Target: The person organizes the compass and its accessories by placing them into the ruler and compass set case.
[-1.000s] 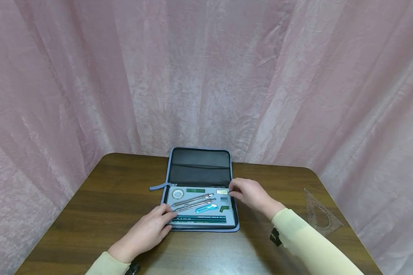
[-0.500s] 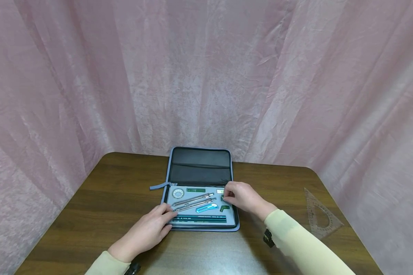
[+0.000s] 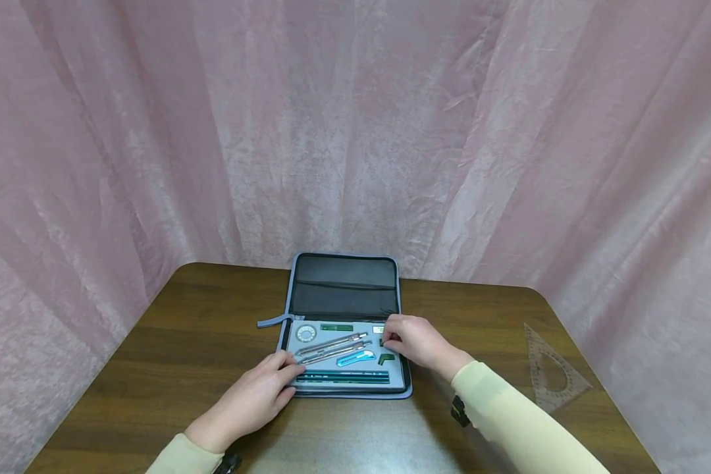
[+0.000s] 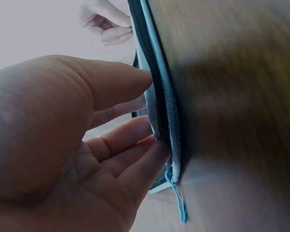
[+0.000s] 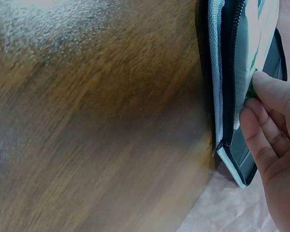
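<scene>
A blue zip case (image 3: 407, 394) lies unfolded on the table, its pale tray (image 3: 343, 386) facing up. Set in the tray are two silver compasses (image 3: 332, 352), a blue utility knife (image 3: 355, 359), green pencils (image 3: 343, 377), a round white ring-shaped piece (image 3: 305, 334) and a green lead box (image 3: 336, 327). My left hand (image 3: 255, 396) rests at the front left corner, thumb and fingertips touching the edge. At the tray's right side, my right hand (image 3: 417, 339) pinches a small green piece (image 5: 252, 91), mostly hidden by thumb and fingers. An angled green piece (image 3: 386, 359) sits just in front.
A clear set square (image 3: 553, 375) lies on the wooden table (image 3: 213, 329) to the right. The case's black lid (image 3: 343, 283) stands opened behind the tray, and a zip pull strap (image 3: 270, 322) sticks out left. A pink curtain (image 3: 355, 131) hangs behind.
My right hand has moved left and slightly toward me, from the case's right edge to over the small slot on the tray's right side. My left hand has stayed in place.
</scene>
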`<control>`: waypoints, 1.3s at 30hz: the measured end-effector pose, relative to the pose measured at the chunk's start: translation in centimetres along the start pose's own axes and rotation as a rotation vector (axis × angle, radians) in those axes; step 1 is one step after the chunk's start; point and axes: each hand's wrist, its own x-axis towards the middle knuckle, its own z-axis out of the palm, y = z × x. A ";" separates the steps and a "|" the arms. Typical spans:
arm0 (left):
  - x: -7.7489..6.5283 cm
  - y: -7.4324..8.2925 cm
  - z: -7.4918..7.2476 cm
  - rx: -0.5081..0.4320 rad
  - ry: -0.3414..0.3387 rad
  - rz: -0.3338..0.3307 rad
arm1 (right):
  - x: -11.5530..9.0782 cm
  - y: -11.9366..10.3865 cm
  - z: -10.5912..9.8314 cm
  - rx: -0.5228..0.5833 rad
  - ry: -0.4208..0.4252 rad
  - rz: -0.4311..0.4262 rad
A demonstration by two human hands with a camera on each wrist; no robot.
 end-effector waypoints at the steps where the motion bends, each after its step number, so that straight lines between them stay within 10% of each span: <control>1: 0.0 0.0 0.0 0.001 0.001 0.001 | 0.0 0.0 0.0 -0.001 -0.005 -0.001; 25: 1.7 0.1 -1.1 0.017 0.009 -0.021 | -2.6 0.4 -0.7 0.057 0.006 0.042; 39: 7.6 -4.3 -2.0 -0.180 0.068 -0.379 | -3.7 0.9 -0.7 0.099 -0.014 0.071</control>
